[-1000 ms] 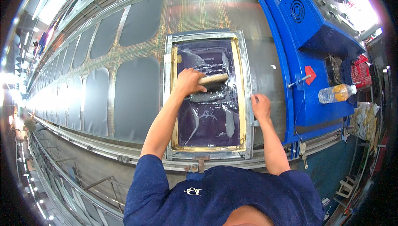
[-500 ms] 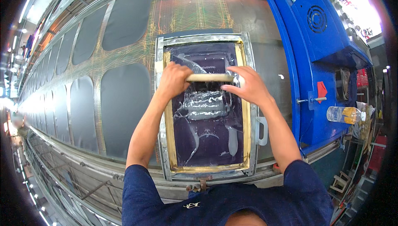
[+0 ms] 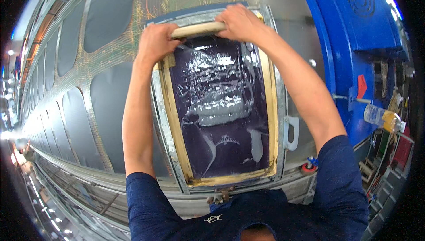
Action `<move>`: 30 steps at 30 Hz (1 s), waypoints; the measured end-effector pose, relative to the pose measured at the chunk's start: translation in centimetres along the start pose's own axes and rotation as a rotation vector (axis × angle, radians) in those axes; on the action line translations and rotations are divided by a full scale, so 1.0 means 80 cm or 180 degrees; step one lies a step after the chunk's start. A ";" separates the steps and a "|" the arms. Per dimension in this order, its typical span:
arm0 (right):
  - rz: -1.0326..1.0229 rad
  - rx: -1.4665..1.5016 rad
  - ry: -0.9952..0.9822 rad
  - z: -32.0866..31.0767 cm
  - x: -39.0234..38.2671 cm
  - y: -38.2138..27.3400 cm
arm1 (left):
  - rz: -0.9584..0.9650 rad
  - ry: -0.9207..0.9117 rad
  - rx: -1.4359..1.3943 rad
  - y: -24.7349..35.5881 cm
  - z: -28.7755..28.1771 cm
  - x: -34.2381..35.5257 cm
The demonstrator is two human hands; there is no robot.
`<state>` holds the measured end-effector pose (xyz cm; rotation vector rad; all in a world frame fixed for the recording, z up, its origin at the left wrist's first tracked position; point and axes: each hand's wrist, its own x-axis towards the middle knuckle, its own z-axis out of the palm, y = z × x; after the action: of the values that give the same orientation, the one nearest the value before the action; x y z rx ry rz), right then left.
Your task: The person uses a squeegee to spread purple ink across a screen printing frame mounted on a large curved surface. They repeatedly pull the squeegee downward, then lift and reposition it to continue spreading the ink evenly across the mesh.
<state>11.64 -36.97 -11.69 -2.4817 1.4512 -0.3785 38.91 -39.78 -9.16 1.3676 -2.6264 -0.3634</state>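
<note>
My left hand [image 3: 157, 41] and my right hand [image 3: 239, 23] are both closed round the pale bar of a squeegee [image 3: 198, 30], one at each end, at the far end of a screen frame [image 3: 171, 150] with yellowish inner edges. The squeegee's blade is not clearly visible. Below the bar, the dark purple mesh [image 3: 226, 161] bears thick, glossy grey paste [image 3: 223, 110] in ridges and smears. A pale handle [image 3: 292, 132] sticks out from the frame's right side.
Rows of dark rounded panels [image 3: 108, 13] lie on the long table at left. A blue machine [image 3: 363, 33] with a plastic bottle [image 3: 380, 118] stands at right. Below it is a red wheel [image 3: 308, 169]. A blurred person [image 3: 25, 148] is at the far left.
My right hand has left the frame's side and taken hold of the bar. Both hands have pushed the squeegee up to the far end, leaving more paste spread over the upper mesh.
</note>
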 end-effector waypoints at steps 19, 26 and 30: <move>0.0709 0.0694 -0.0638 -0.026 -0.004 0.044 | 0.0233 -0.0116 0.0135 0.022 0.016 0.040; 0.0438 0.0543 -0.0466 -0.013 -0.031 0.024 | 0.0318 0.0067 0.0075 0.030 0.031 0.001; 0.0279 0.0515 -0.0395 -0.002 -0.087 -0.018 | 0.0175 -0.0030 -0.0031 0.067 0.030 -0.066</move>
<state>9.49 -30.23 -11.79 -2.2644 1.4150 -0.3062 37.11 -32.11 -10.10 1.2909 -2.6601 -0.3756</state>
